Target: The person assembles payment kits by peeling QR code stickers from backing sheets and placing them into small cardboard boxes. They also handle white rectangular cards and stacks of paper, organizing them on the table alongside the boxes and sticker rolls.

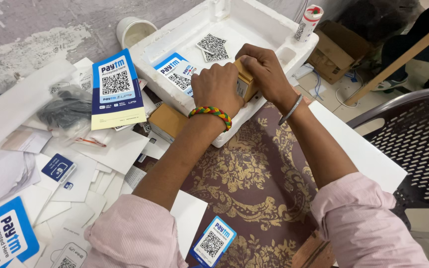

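Both hands close around a small brown cardboard box [245,82] held over the near edge of a white foam tray [274,30]. My left hand [216,89], with a braided red, yellow and green wristband, grips the box's left side. My right hand [264,69], with a thin metal bangle, covers its top and right side. Inside the tray lie a blue-and-white code card [176,73] and two small square code stickers [212,47].
Another brown box [167,122] sits left of the tray. A tall blue card [116,89], white papers, a black pouch [68,109] and more blue cards litter the left. A white cup [134,31], a glue tube [308,22] and a perforated dark chair [413,139] stand around.
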